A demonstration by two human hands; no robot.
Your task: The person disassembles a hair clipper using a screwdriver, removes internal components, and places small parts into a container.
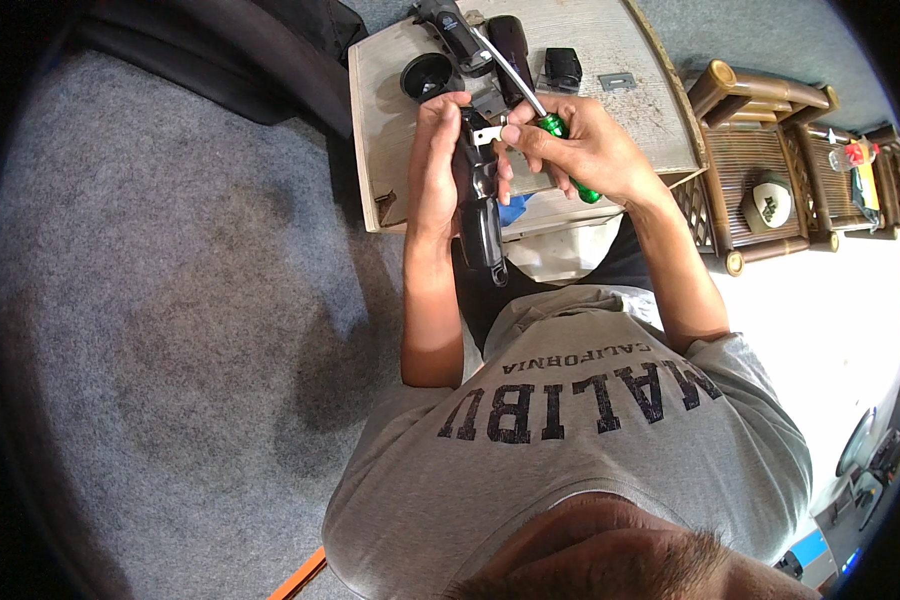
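Observation:
A long glossy black plastic housing with a loop at its near end lies in my left hand, which is closed around its upper part. My right hand keeps a screwdriver with a green handle tucked in its fingers, the metal shaft slanting up to the left over the table. Between thumb and forefinger, the same hand pinches a small white piece against the housing's upper part. Whether that piece is attached to the housing I cannot tell.
On the small wooden table are a round black cup-like part, a dark grey part, a dark oblong shell, a small black block and a grey metal plate. A bamboo chair with a cap stands right.

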